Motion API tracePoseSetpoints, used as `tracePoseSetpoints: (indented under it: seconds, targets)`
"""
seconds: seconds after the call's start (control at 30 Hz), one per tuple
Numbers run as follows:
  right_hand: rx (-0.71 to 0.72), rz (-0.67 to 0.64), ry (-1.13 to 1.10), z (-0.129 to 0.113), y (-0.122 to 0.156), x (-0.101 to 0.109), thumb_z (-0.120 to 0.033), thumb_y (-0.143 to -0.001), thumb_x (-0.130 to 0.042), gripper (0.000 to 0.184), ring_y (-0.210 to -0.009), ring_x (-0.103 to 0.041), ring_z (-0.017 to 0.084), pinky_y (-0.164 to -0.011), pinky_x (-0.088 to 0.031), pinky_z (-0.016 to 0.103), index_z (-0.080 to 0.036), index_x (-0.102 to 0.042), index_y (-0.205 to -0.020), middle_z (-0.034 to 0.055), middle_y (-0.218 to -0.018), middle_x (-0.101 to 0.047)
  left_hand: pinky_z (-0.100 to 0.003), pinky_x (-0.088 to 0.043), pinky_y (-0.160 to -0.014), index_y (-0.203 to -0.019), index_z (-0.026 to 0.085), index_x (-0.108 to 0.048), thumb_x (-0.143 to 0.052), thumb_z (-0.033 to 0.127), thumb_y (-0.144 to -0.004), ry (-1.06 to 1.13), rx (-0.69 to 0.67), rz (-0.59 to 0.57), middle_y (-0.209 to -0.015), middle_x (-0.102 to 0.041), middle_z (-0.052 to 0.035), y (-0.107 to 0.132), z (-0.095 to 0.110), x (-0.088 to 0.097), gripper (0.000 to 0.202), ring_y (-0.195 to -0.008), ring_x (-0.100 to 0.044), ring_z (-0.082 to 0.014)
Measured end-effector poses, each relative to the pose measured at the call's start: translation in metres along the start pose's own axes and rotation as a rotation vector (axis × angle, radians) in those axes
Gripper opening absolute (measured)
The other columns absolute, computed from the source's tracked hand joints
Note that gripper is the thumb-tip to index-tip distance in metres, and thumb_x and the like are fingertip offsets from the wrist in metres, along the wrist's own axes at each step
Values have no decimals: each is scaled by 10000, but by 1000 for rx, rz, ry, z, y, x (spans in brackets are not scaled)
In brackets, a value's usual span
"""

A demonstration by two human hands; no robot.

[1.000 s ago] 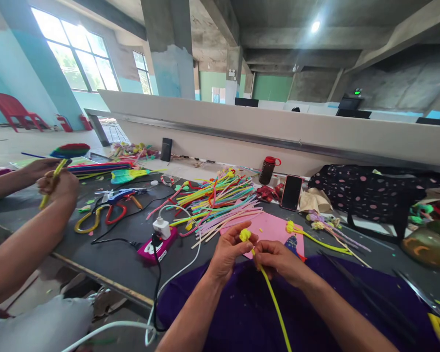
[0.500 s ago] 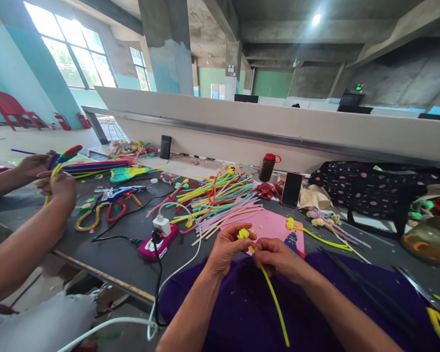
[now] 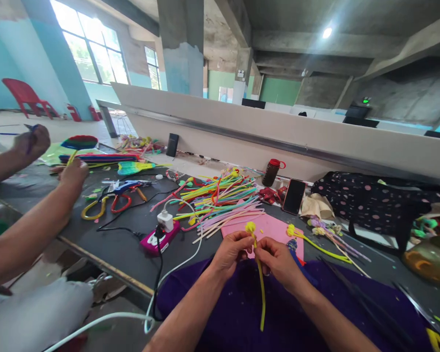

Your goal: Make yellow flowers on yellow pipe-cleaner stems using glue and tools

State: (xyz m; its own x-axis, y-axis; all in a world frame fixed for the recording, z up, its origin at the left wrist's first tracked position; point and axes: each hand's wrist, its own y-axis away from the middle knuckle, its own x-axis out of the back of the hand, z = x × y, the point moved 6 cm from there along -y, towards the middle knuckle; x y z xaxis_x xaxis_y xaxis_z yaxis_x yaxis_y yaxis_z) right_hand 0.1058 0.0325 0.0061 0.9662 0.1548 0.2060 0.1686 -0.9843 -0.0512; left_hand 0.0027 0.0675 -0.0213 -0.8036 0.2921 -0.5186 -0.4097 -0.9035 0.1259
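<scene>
A yellow pipe-cleaner flower (image 3: 250,227) stands upright between my hands, its fuzzy head above my fingertips and its long stem (image 3: 262,298) hanging below them. My left hand (image 3: 234,249) pinches the stem just under the head. Right beside it, my right hand (image 3: 273,256) is closed on the same stem with thumb and forefinger. Behind my hands lies a pink sheet (image 3: 238,226). Another yellow pipe-cleaner flower (image 3: 291,231) rests at its right edge, and a dark blue tool (image 3: 292,247) is partly hidden by my right hand.
A pile of coloured pipe cleaners (image 3: 220,193) lies beyond the sheet. Left are a pink power strip (image 3: 159,240) with cables and yellow-and-red-handled scissors (image 3: 95,209). A co-worker's hand (image 3: 73,173) holds a red-green-blue piece. A phone (image 3: 294,196), bottle (image 3: 271,172) and bag (image 3: 381,200) stand behind.
My left fingers have moved down from the flower head to the stem, and the flower stands more upright. The co-worker's hands have moved apart. The camera view has shifted left.
</scene>
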Motion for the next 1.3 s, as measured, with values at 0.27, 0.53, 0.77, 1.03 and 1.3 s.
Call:
tracePoseSetpoints:
  seconds: [0.27,0.53,0.77,1.03,1.3]
  targets:
    - [-2,-100,132,2,-1,7,-351,-786,-515,204,-405,-435,77,-412,-333,207,-171,-520,-688,-46,-548,-489,-172,-231,-395,-671,122,-615,-675,298,-628,-22,-24,-48,-534,-569,-2,5,6,-6,191,-405,-428,-44]
    - [140,-75,285,-29,4,32,-231,-677,-652,429,-591,-498,105,-510,-376,212,-214,-511,-1082,-7,-792,-568,-186,-247,-440,-637,123,-604,-697,242,-588,-122,-163,-92,-522,-521,25,13,12,-18,159,-433,-374,-40]
    - [308,-27,331,-43,11,24,-223,-699,-637,364,-642,-498,107,-540,-389,216,-232,-542,-1051,10,-908,-543,-187,-238,-450,-635,115,-620,-705,259,-580,-176,-160,-132,-519,-502,29,14,12,-23,176,-450,-357,-43]
    - [330,-33,315,-42,11,23,-246,-721,-623,277,-650,-487,113,-545,-379,215,-220,-567,-992,4,-856,-532,-182,-237,-451,-634,124,-622,-693,216,-584,-150,-170,-138,-550,-519,30,15,13,-22,126,-467,-365,-42]
    - [333,-19,305,-43,12,21,-246,-724,-618,246,-619,-475,103,-531,-372,214,-210,-573,-964,0,-827,-541,-168,-222,-406,-635,116,-616,-699,224,-579,-148,-123,-132,-474,-475,44,14,10,-22,147,-408,-337,-26]
